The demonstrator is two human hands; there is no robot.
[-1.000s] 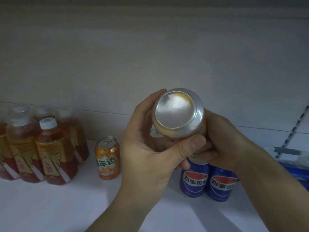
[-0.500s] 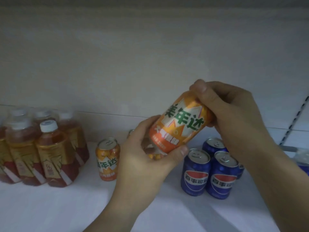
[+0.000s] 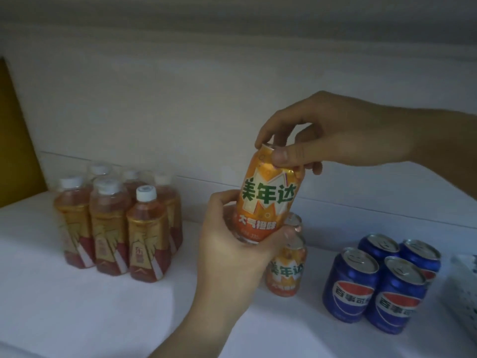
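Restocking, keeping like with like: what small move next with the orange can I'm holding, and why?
Probably lower the held can onto the shelf beside the standing orange can. It is nearly upright, the left hand grips its base, the right hand pinches its top, and bare shelf shows beside that can.

Back wall (image 3: 180, 99): pale plain panel, crossed low down by a thin horizontal seam (image 3: 206, 180).
Shelf (image 3: 77, 319): white flat board, meeting the wall at the rear.
Left edge: upright mustard-yellow panel (image 3: 18, 140) beside the shelf.
Top: darker grey band (image 3: 232, 11) overhead.
Light: dim, soft shadows.
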